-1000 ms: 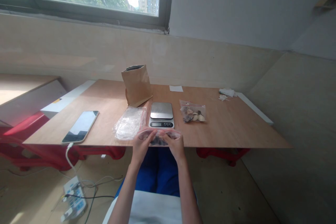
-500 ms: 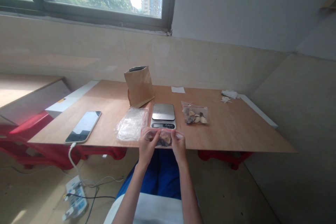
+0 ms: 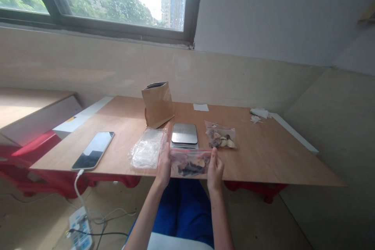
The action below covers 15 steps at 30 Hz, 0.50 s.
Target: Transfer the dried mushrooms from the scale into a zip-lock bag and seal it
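A clear zip bag (image 3: 190,166) with a red seal strip is stretched between my hands at the table's front edge; dark and tan dried pieces lie inside it. My left hand (image 3: 164,168) grips its left side, and my right hand (image 3: 215,168) pinches the right side with the thumb on top. Just behind the bag sits a kitchen scale (image 3: 184,133) with a bare steel plate; its display is hidden. A second filled zip bag (image 3: 222,137) lies right of the scale. To the left is a stack of flat clear bags (image 3: 149,148).
An open brown paper pouch (image 3: 158,104) stands behind the flat bags. A phone (image 3: 94,150) on a white charging cable lies at the left. White paper (image 3: 200,107) and crumpled scraps (image 3: 259,114) are toward the back. A power strip (image 3: 80,228) rests on the floor.
My hands have moved apart toward the bag's two sides, so more of the bag shows, now stretched wide. It covers the scale's display. The view has tilted slightly upward.
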Each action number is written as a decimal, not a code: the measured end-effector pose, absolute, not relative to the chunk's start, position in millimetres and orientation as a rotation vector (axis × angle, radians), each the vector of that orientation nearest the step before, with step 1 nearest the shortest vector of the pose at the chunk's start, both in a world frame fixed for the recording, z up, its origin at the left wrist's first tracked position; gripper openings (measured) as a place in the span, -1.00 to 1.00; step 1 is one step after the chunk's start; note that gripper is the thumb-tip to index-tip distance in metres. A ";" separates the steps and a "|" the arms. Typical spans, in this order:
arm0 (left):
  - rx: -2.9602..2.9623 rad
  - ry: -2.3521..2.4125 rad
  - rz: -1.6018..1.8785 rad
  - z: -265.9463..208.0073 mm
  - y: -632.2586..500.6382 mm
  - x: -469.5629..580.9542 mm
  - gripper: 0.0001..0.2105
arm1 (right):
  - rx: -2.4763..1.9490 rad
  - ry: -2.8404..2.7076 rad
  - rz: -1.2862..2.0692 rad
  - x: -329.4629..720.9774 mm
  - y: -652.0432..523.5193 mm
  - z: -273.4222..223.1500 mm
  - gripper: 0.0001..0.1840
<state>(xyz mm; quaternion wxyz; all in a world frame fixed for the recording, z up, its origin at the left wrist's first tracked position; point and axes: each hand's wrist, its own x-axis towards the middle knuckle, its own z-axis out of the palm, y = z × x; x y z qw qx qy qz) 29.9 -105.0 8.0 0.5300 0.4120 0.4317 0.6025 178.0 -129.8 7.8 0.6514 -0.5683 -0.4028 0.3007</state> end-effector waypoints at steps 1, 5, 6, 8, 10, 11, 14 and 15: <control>0.991 1.006 1.394 11.4 -101.7 27.5 -0.46 | -1.305 -0.884 0.673 186.7 -126.0 7.8 -0.30; 1.156 1.135 1.461 22.9 -83.4 3.6 -0.44 | -1.431 -0.681 0.604 241.7 -103.3 3.1 -0.26; 1.202 1.224 1.546 23.9 -77.2 -4.4 -0.50 | -1.493 -0.666 0.578 257.3 -96.9 1.0 -0.25; 1.219 1.426 1.746 22.4 -62.9 -20.2 -0.60 | -1.611 -0.693 0.497 284.3 -85.4 -3.0 -0.22; 1.181 1.622 1.877 17.1 -46.9 -34.5 -0.61 | -1.693 -0.764 0.318 300.5 -77.9 -5.9 -0.24; 1.158 1.688 1.917 13.6 -38.6 -40.9 -0.56 | -1.725 -0.793 0.206 303.8 -76.2 -6.8 -0.25; 1.184 1.827 1.889 2.1 -14.4 -57.3 -0.34 | -1.763 -0.864 -0.176 296.8 -78.4 -8.9 -0.33; 1.219 1.830 1.857 -1.8 -6.7 -61.9 -0.28 | -1.752 -0.918 -0.273 291.1 -80.8 -10.3 -0.36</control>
